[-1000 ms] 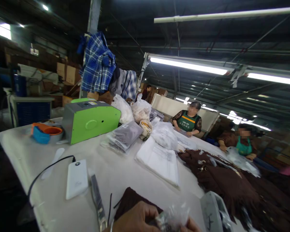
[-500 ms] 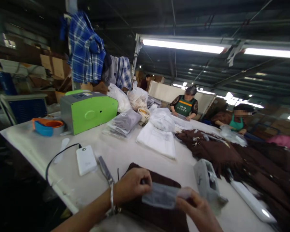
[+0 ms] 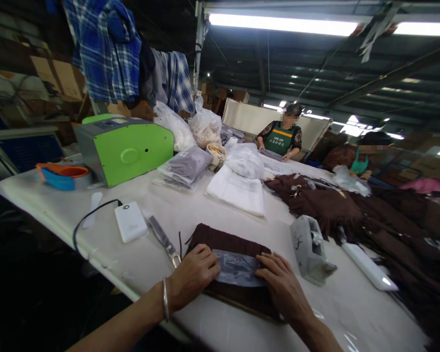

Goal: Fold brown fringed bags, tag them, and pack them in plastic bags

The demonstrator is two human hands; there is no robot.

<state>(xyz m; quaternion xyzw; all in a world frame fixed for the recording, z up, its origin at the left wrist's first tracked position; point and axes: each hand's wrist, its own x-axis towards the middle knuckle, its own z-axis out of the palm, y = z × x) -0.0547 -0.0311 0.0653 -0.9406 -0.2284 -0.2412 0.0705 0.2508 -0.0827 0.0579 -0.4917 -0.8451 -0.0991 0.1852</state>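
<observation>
A dark brown folded cloth item (image 3: 242,299) lies on the white table in front of me. Across its middle rests a small clear plastic packet (image 3: 237,268). My left hand (image 3: 196,274), with a silver bangle at the wrist, has its fingers curled together at the packet's left end. At the right end, my right hand (image 3: 284,283) lies over the packet's edge and the cloth with its fingers extended. Left of the cloth is a pair of scissors (image 3: 164,237) with a wrapped end. A grey tape dispenser (image 3: 310,249) stands to the right.
A green and grey machine (image 3: 128,151), orange and blue tape rolls (image 3: 64,176) and a white power bank (image 3: 130,222) are at left. Bagged garments (image 3: 187,166) and white plastic sheets (image 3: 238,190) lie beyond. Brown garments (image 3: 326,205) cover the right. Two people work across the table (image 3: 176,210).
Both hands have put the plastic packet down flat on the brown cloth, where it was held above. My right hand's fingers have spread out. The camera view has tilted downward.
</observation>
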